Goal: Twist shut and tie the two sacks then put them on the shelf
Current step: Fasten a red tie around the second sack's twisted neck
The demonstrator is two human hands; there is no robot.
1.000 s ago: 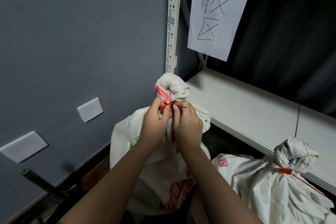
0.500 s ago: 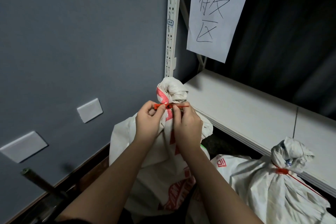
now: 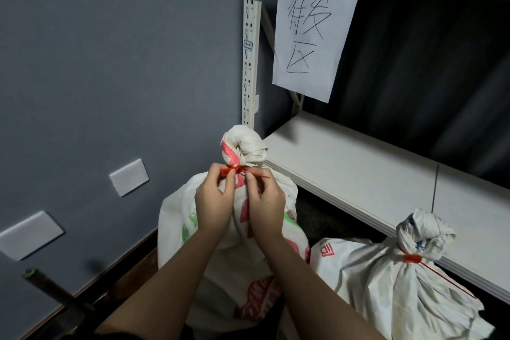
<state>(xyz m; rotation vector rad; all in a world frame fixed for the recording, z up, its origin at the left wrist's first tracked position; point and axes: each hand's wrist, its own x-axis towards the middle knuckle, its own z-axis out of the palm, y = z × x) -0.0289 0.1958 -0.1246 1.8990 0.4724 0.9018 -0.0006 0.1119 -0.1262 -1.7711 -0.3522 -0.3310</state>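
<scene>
Second sack being tied — neither shelved.
Left hand (image 3: 214,199) and right hand (image 3: 265,197) pinch the red tie (image 3: 234,171) at the near sack (image 3: 220,243) neck; far sack (image 3: 400,284) already tied; shelf (image 3: 358,171) awaits both.

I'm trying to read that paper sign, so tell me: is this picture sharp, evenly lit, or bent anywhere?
Head view: the sign is sharp and legible, and the hands on the red tie are well lit; the shelf recess behind is deep in shadow; the wide lens bows the upright slightly.
</scene>
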